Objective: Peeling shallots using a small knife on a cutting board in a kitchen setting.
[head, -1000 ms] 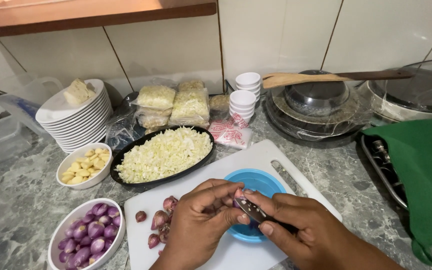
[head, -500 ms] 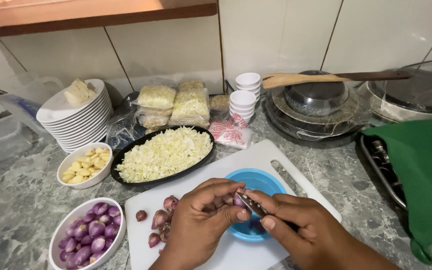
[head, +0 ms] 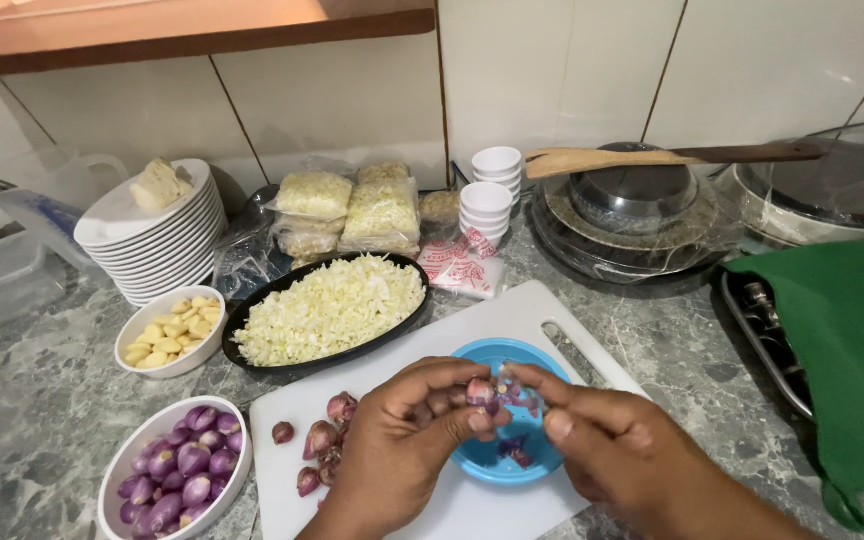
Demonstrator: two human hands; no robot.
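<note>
The knife seen earlier in the right hand (head: 612, 450) is no longer visible. Both hands now pinch one small shallot (head: 480, 392) over the blue bowl (head: 512, 355), the left hand (head: 402, 440) gripping it by fingertips. Its long axis I cannot tell.

Single view only, from a camera worn on the person's head. It looks steeply down and forward across a grey-green marbled stone counter (head: 42, 430) toward a white tiled wall (head: 552, 80) at the far side. It sits close: both forearms enter from the near edge, cropped at the frame bottom. No second view exists, so no scene portion is shared.
</note>
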